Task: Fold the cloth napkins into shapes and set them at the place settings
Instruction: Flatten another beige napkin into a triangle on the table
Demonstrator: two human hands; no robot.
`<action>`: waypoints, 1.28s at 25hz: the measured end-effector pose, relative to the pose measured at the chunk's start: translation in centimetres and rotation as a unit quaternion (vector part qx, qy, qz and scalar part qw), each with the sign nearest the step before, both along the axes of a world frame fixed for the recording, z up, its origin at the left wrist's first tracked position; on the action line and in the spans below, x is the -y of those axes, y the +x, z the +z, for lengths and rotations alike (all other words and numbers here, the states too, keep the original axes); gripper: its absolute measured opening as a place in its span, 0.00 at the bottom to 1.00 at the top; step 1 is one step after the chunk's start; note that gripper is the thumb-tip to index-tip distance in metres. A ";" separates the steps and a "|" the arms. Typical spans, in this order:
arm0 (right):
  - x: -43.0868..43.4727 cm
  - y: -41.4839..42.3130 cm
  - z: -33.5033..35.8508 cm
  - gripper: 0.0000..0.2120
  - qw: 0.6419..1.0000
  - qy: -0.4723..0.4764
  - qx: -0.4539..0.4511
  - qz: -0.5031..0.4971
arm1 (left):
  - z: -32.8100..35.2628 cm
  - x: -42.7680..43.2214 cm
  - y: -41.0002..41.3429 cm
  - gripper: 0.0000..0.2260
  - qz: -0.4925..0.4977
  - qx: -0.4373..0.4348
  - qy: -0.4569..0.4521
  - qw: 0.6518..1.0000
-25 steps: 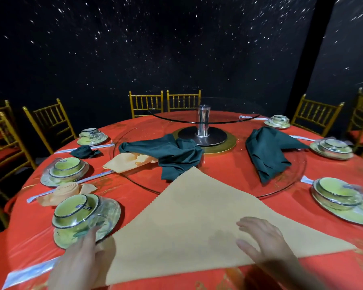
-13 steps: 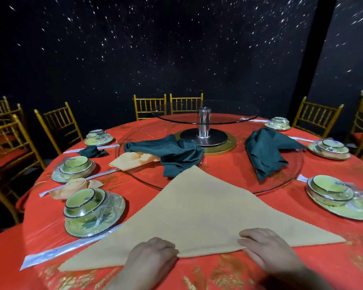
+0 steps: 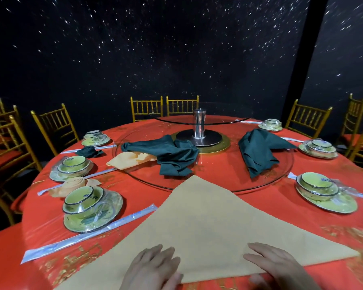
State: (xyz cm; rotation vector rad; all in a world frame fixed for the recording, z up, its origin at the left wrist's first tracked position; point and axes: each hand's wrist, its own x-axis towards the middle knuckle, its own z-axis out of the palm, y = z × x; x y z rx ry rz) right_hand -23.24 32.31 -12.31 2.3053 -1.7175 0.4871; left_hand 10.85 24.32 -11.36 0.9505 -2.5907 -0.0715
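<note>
Round red-clothed table; glass turntable at its centre. Beige napkin, a flat triangle, lies at the near edge, apex reaching the turntable. Left hand and right hand, fingers straight, press flat on its near fold.

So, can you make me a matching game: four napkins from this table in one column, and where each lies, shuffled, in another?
Napkins:
1. large tan napkin
2. rolled peach napkin
3. small dark green bundle
4. loose dark green napkin on the right

Places:
A. on the glass turntable
B. just behind the nearest left bowl
C. flat under the left hand and right hand
D. on the tablecloth beside the far left bowl

Pairs: 1-C, 2-B, 3-D, 4-A
</note>
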 end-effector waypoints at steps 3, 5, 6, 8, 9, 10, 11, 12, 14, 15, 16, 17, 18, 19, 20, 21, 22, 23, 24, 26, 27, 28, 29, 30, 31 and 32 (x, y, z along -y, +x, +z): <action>0.4 0.5 -0.2 0.20 0.999 0.043 0.010 -0.019 | 0.3 -0.2 -0.3 0.16 0.085 0.023 0.038 0.995; 0.5 1.2 0.2 0.21 0.998 0.052 0.032 -0.033 | 0.8 -0.7 -0.4 0.15 0.102 0.060 0.063 0.991; 0.5 1.5 0.4 0.21 0.997 0.060 0.038 -0.041 | 0.9 -0.8 -0.5 0.17 0.106 0.076 0.077 0.988; 0.2 1.8 0.7 0.20 0.993 0.091 0.050 -0.052 | 1.2 -1.2 -0.5 0.19 0.128 0.092 0.092 0.983; -0.1 1.6 1.0 0.20 0.991 0.108 0.047 -0.061 | 1.3 -1.4 -0.4 0.20 0.143 0.097 0.084 0.982; -0.3 1.6 1.2 0.20 0.991 0.106 0.038 -0.070 | 1.6 -1.4 -0.5 0.20 0.145 0.096 0.082 0.981; -0.4 1.8 1.4 0.21 0.991 0.108 0.029 -0.077 | 2.1 -1.4 -0.7 0.20 0.151 0.093 0.079 0.981; -0.4 2.4 1.6 0.22 0.990 0.110 0.024 -0.079 | 2.5 -1.5 -1.1 0.20 0.156 0.079 0.073 0.982; 0.0 4.3 1.9 0.24 0.986 0.133 0.033 -0.094 | 3.5 -1.8 -3.6 0.26 0.145 0.066 0.075 0.984; 0.3 5.6 2.1 0.26 0.986 0.128 0.039 -0.102 | 3.9 -2.0 -5.0 0.28 0.140 0.062 0.088 0.984; 0.7 6.9 2.4 0.32 0.988 0.113 0.048 -0.098 | 4.1 -1.9 -6.5 0.28 0.138 0.066 0.103 0.983; 1.3 7.9 2.5 0.39 0.992 0.083 0.053 -0.084 | 4.0 -1.6 -7.9 0.28 0.133 0.072 0.109 0.983; 1.7 8.5 2.7 0.46 0.990 0.091 0.064 -0.083 | 3.7 -1.4 -8.9 0.29 0.129 0.074 0.107 0.983; 2.1 9.0 2.9 0.50 0.984 0.128 0.075 -0.095 | 3.1 -1.2 -9.5 0.31 0.129 0.086 0.110 0.982; 2.4 9.2 2.9 0.51 0.981 0.150 0.073 -0.104 | 2.5 -1.1 -9.9 0.32 0.133 0.105 0.119 0.978; 2.7 9.3 2.8 0.51 0.978 0.166 0.067 -0.109 | 1.9 -0.9 -9.9 0.33 0.141 0.122 0.128 0.974; 2.8 9.4 2.5 0.52 0.976 0.173 0.065 -0.115 | 1.4 -1.0 -9.9 0.34 0.145 0.133 0.133 0.971; 2.8 9.4 2.1 0.56 0.975 0.179 0.058 -0.121 | 1.2 -1.1 -9.9 0.34 0.146 0.142 0.132 0.970; 2.6 9.2 2.0 0.58 0.974 0.183 0.051 -0.124 | 1.1 -1.1 -9.9 0.32 0.147 0.152 0.131 0.969; 2.2 8.1 1.5 0.60 0.971 0.195 0.047 -0.134 | 1.2 -1.2 -10.0 0.26 0.147 0.154 0.140 0.967; 2.1 7.3 1.5 0.60 0.968 0.200 0.049 -0.143 | 1.3 -1.2 -10.0 0.26 0.145 0.155 0.143 0.967; 1.9 6.4 1.7 0.60 0.965 0.204 0.053 -0.156 | 1.2 -1.2 -10.0 0.27 0.145 0.159 0.143 0.966; 1.6 5.5 1.8 0.59 0.961 0.208 0.056 -0.172 | 1.2 -1.1 -9.9 0.30 0.146 0.162 0.140 0.966; 1.4 4.6 1.8 0.56 0.957 0.213 0.062 -0.189 | 1.0 -1.0 -10.0 0.34 0.148 0.163 0.137 0.966; 1.2 3.8 1.8 0.49 0.952 0.217 0.069 -0.205 | 0.8 -1.0 -10.0 0.37 0.147 0.164 0.134 0.966; 1.0 3.1 1.9 0.43 0.947 0.224 0.069 -0.220 | 0.8 -1.0 -10.0 0.39 0.147 0.165 0.133 0.966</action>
